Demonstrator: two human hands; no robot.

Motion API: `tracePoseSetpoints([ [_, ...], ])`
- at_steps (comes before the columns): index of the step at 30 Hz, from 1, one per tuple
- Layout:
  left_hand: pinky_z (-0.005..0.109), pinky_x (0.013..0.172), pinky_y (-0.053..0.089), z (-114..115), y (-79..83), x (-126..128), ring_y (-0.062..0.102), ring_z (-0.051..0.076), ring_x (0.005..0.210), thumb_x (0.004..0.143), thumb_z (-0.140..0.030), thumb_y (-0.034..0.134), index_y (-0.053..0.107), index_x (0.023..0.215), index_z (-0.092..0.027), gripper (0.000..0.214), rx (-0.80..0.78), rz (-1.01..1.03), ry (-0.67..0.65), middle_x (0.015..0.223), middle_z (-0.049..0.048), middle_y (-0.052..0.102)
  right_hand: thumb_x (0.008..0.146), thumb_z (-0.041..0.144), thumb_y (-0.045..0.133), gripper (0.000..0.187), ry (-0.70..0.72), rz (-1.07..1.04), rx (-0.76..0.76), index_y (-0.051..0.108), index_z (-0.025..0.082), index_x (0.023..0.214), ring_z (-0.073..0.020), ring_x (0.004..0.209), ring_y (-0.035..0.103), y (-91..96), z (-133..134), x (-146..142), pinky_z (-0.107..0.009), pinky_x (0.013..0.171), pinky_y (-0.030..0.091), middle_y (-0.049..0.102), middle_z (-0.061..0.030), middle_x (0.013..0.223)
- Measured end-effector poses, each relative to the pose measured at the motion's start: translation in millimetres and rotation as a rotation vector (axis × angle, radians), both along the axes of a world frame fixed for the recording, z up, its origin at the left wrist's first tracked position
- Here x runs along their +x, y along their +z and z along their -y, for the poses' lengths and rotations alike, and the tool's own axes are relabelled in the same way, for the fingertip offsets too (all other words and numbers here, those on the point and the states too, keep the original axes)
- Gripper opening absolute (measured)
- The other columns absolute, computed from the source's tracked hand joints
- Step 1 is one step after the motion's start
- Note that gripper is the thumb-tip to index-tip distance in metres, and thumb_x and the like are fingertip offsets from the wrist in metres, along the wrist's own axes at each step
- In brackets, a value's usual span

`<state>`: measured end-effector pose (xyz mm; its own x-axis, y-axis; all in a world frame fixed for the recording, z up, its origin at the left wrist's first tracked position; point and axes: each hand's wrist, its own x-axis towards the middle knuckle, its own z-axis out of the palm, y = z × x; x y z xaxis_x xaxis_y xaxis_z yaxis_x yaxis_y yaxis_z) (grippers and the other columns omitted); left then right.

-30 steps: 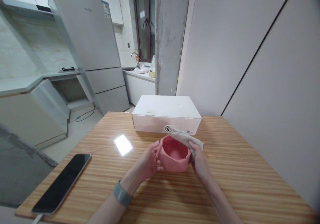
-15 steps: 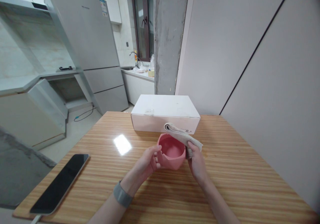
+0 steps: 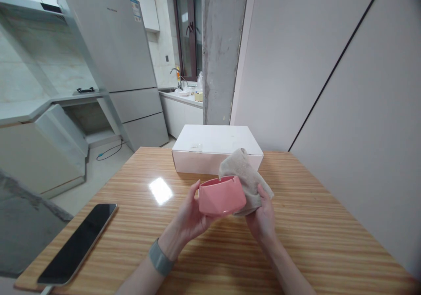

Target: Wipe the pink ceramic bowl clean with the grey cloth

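A stainless refrigerator (image 3: 112,36) stands beside a concrete pillar (image 3: 220,49) and window (image 3: 187,27).

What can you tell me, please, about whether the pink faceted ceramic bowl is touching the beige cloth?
Touching: the head view shows the beige cloth pressed against the right end of the pink faceted ceramic bowl, with no gap between them.

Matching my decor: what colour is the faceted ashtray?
The faceted ashtray is glossy salmon pink, shown best in the head view.

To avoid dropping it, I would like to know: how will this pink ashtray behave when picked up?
The pink ashtray looks like glazed ceramic, so it is probably rather heavy for its size and could chip if dropped. Its glossy surface may feel slippery, and its flat facets would likely stop it rolling.
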<state>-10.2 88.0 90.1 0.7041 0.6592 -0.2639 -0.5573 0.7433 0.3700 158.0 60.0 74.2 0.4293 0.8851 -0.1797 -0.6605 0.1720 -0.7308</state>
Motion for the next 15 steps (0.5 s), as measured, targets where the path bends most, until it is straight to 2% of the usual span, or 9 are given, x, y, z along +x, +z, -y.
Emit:
tracePoseSetpoints([
  [3, 0.027, 0.063, 0.059, 3.5, -1.1, 6.6, 0.070, 0.023, 0.089, 0.096, -0.048, 0.041, 0.052, 0.132, -0.013, 0.052, -0.052, 0.059, -0.017, 0.109, 0.0138, 0.070, 0.072, 0.055, 0.064, 0.041, 0.166, 0.001, 0.036, 0.075, 0.019, 0.089, -0.0333, 0.113, 0.064, 5.3, 4.0, -8.2, -0.044, 0.093, 0.053, 0.078, -0.0084, 0.096],
  [5, 0.029, 0.064, 0.060, 3.4, -3.8, 9.2, 0.070, 0.023, 0.088, 0.097, -0.048, 0.040, 0.052, 0.132, -0.012, 0.052, -0.048, 0.063, -0.004, 0.107, 0.0139, 0.071, 0.073, 0.056, 0.063, 0.042, 0.197, 0.001, 0.059, 0.076, 0.019, 0.089, -0.0334, 0.114, 0.063, 6.5, 5.5, -10.5, -0.045, 0.093, 0.052, 0.077, -0.0093, 0.099],
  [9, 0.026, 0.063, 0.060, -1.0, -7.0, 9.1, 0.071, 0.020, 0.079, 0.097, -0.049, 0.042, 0.051, 0.133, -0.011, 0.053, -0.077, -0.010, 0.057, 0.099, 0.0125, 0.072, 0.075, 0.051, 0.065, 0.038, 0.106, 0.024, 0.084, 0.074, 0.023, 0.099, -0.0301, 0.112, 0.064, -2.0, 4.2, -8.3, -0.043, 0.093, 0.052, 0.077, -0.0053, 0.102],
  [12, 0.026, 0.063, 0.060, -4.9, -8.1, 7.4, 0.071, 0.020, 0.077, 0.095, -0.046, 0.047, 0.051, 0.133, -0.010, 0.052, -0.044, -0.107, 0.138, 0.099, 0.0128, 0.072, 0.074, 0.048, 0.067, 0.031, 0.012, 0.072, 0.043, 0.074, 0.025, 0.094, -0.0285, 0.110, 0.066, -15.1, 1.6, -8.0, -0.042, 0.093, 0.053, 0.078, -0.0019, 0.096],
  [15, 0.029, 0.068, 0.061, -7.6, -10.9, 6.0, 0.071, 0.022, 0.088, 0.093, -0.038, 0.054, 0.047, 0.137, -0.014, 0.050, 0.059, -0.181, 0.240, 0.112, 0.0131, 0.069, 0.070, 0.043, 0.070, 0.024, -0.057, 0.124, -0.004, 0.074, 0.027, 0.087, -0.0275, 0.112, 0.065, -25.2, -0.1, -11.7, -0.041, 0.094, 0.053, 0.078, 0.0015, 0.095],
])
